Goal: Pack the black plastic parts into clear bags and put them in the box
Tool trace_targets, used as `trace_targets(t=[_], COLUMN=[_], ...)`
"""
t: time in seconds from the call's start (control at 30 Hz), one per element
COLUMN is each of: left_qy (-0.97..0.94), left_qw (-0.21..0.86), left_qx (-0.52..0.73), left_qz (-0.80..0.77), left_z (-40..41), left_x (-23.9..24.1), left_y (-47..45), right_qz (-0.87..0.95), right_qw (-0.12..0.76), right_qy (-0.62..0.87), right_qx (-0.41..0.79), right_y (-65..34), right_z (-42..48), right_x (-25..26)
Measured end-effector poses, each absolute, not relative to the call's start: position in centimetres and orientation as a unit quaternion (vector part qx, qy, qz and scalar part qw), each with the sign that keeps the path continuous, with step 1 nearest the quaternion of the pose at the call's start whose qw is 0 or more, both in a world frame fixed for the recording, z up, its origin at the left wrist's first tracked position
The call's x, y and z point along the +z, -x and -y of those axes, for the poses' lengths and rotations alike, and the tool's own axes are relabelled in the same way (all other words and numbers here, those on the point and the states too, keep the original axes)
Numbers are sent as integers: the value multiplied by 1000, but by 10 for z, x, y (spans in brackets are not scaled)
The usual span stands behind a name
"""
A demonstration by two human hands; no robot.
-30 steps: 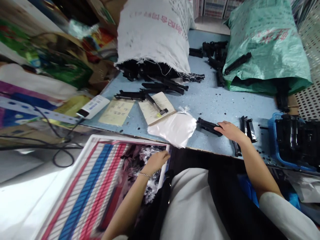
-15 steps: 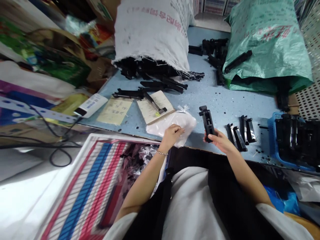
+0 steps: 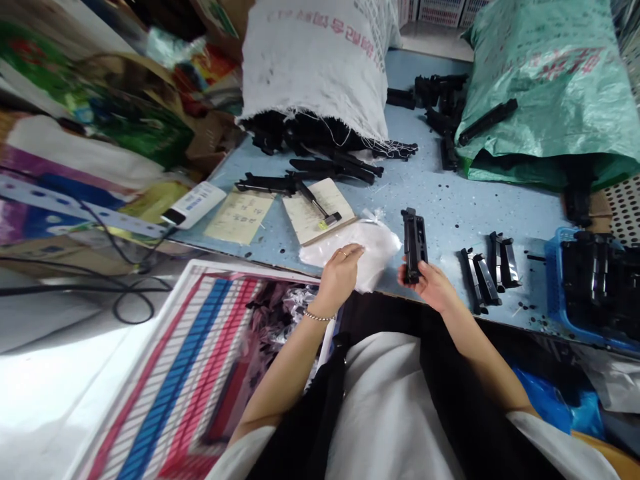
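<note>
My right hand (image 3: 430, 285) grips the lower end of a long black plastic part (image 3: 415, 243), which points away from me over the near edge of the table. My left hand (image 3: 341, 275) is over a white plastic bag (image 3: 373, 250), its thumb and fingers pinched together. Whatever lies between those fingertips is too small to make out. Just beyond the bag, a small tool with a metal head (image 3: 330, 219) rests on a notepad (image 3: 305, 220). Several black pieces with shiny faces (image 3: 481, 277) lie to the right of my right hand.
A white woven sack (image 3: 315, 60) and a green sack (image 3: 545, 87) stand at the back with black parts spilling out. At right is a blue basket (image 3: 553, 280) full of black parts. A striped crate (image 3: 200, 373) sits below the table edge on the left.
The black part has been turned in my right hand and now shows another side. My left hand stays by the white bag with its fingers pinched. The whole view has shifted slightly.
</note>
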State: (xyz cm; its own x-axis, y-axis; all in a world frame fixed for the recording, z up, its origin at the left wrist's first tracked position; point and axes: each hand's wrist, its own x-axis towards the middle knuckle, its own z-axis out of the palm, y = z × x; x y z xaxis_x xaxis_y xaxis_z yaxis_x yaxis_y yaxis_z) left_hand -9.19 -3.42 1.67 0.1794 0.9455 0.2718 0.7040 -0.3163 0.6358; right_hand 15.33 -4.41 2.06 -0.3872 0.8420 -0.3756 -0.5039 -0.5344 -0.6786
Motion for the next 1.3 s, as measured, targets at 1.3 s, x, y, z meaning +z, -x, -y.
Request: trace_targets(t=[1.3], left_qy=[-690], left_qw=[353], left_qx=[19], left_qz=[-631], left_z=[137], left_x=[-66], left_y=[179], right_qz=[666], right_qw=[-9], right_qy=[746], right_qx=[10], right_y=[-283], right_z=[102], right_x=[39])
